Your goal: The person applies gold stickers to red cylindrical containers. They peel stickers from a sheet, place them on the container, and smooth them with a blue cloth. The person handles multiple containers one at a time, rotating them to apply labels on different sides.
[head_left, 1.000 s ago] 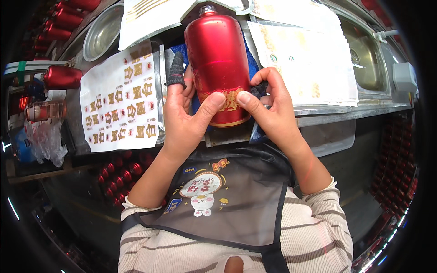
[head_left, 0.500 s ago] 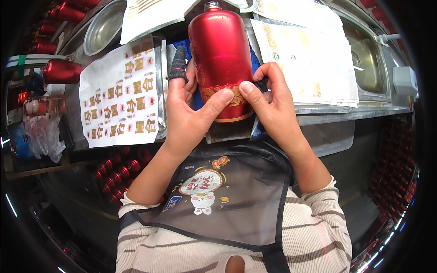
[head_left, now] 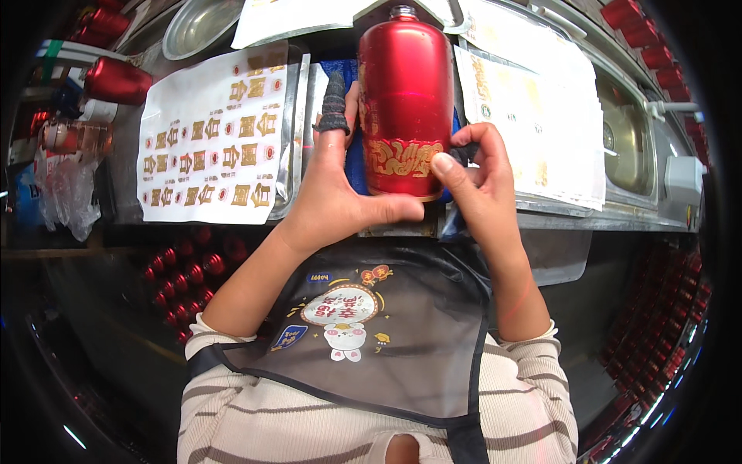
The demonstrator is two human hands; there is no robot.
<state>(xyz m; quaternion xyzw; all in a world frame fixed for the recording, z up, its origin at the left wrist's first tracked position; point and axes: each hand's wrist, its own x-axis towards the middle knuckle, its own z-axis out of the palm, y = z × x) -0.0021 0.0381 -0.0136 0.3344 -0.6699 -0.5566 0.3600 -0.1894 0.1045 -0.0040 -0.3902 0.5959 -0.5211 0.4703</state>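
A glossy red bottle (head_left: 406, 85) lies in front of me, its neck pointing away and its base toward me. Near the base a gold decal (head_left: 398, 158) wraps its side. My left hand (head_left: 328, 182) holds the bottle's left side with fingers partly hidden behind it. Its thumb stretches along just below the base, and a black wrap covers one finger. My right hand (head_left: 487, 174) grips the lower right side, thumb pressed at the decal's right end and index finger bent. Dark material shows at that finger; its tip is hidden.
To the left lies a white sheet of gold decals (head_left: 209, 147), with a metal bowl (head_left: 202, 27) behind. Stacked decal sheets (head_left: 533, 124) lie right, before a metal basin (head_left: 626, 139). Another red bottle (head_left: 118, 80) lies far left; several more stand below the counter.
My left thumb has come off the decal to below the base. The bottle has turned, showing more of the gold decal. The whole view has shifted slightly.
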